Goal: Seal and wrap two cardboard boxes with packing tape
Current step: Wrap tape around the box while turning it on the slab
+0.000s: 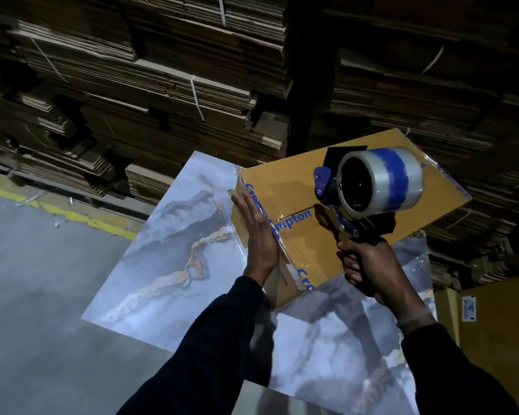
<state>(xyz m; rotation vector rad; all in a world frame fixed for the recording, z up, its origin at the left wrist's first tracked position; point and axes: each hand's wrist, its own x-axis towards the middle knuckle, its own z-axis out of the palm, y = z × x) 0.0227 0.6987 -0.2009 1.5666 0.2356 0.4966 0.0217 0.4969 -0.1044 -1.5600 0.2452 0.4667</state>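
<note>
A brown cardboard box (294, 181) with blue lettering sits on a marble-patterned table (174, 235). Glossy clear tape covers its top and left edge. My left hand (256, 232) presses flat with straight fingers against the box's left side along the taped edge. My right hand (369, 265) grips the handle of a tape dispenser (378, 181), which carries a roll of clear tape with a blue band. The dispenser's front end rests on the box top at the flap seam. A second brown box (501, 319) stands at the right edge, beside the table.
Tall stacks of flattened cardboard (162, 70), bundled with white straps, fill the background behind the table. A grey concrete floor (27, 295) with a yellow line (72, 215) lies to the left.
</note>
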